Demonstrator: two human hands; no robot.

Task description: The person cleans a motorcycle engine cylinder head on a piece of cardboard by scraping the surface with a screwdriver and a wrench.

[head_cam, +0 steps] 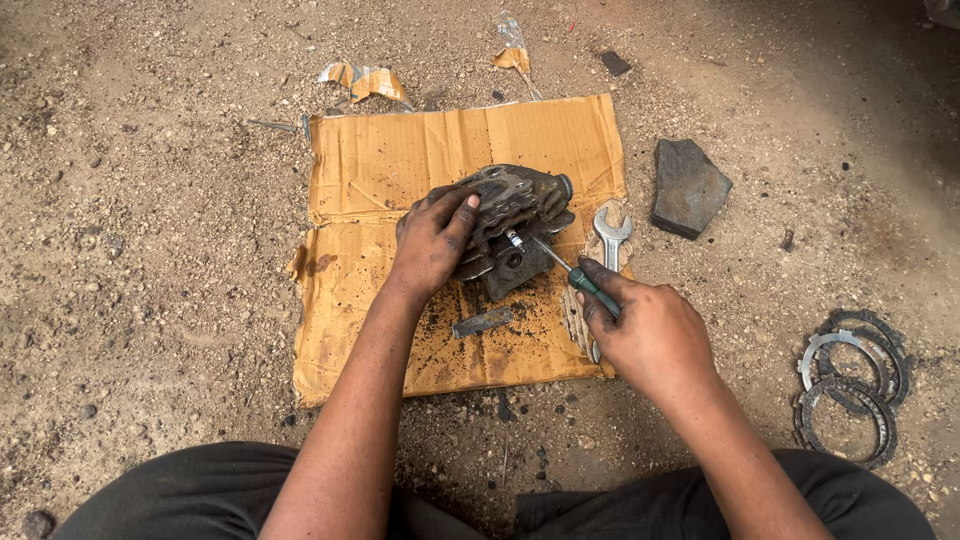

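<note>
Finned engine part [520,225], dark grey and grimy, sits near centre of a cardboard sheet [400,160] laid on the dirt floor [150,250]. Fins run across its top; greasy black crumbs scattered on the cardboard at its 6 o'clock.

Left hand [432,240] lies palm-down on the part's 9 o'clock side, fingers spread over the fins, grip pressing on it rather than wrapped around; forearm runs in from 6 o'clock.

Right hand [645,330] at the part's 4 o'clock, grip closed round the green handle of a screwdriver [550,258]; shaft angles up toward 10 o'clock, tip meeting the part's side.

Open-end spanner [610,238] on the cardboard just at the part's 3 o'clock. Small dark metal piece [483,321] at 6 o'clock. Flat dark stone [688,187] on the dirt, 2 o'clock. Stack of toothed rings [850,385] well apart, 4 o'clock.
</note>
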